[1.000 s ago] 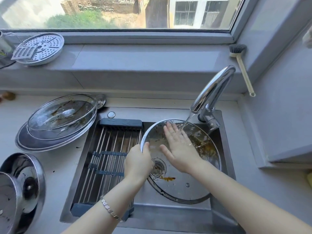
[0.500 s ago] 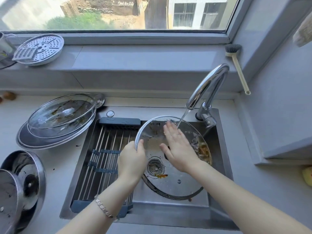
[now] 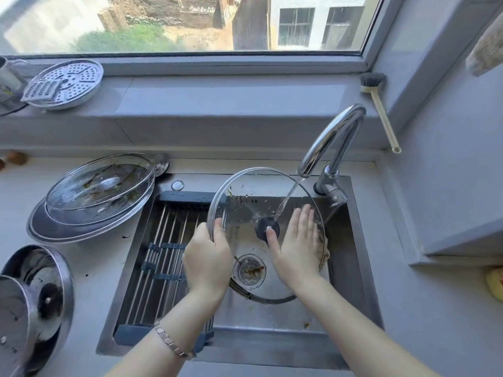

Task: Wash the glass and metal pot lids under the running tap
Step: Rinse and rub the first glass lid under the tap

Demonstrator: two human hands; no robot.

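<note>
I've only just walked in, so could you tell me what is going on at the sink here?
A person is washing a round clear glass pot lid over the steel sink. The left hand grips its rim, holding it tilted, while the right hand lies flat against the glass. Water from the curved chrome tap falls on the lid near its dark knob. Soiled glass lids wait stacked on the counter to the left.

Clear glass lid (image 3: 245, 246) with black knob (image 3: 262, 227), chrome tap (image 3: 332, 137), slate-blue-ended steel rack (image 3: 163, 254), perforated silver steamer plate (image 3: 73, 80), cream-handled dish brush (image 3: 382, 118).
</note>
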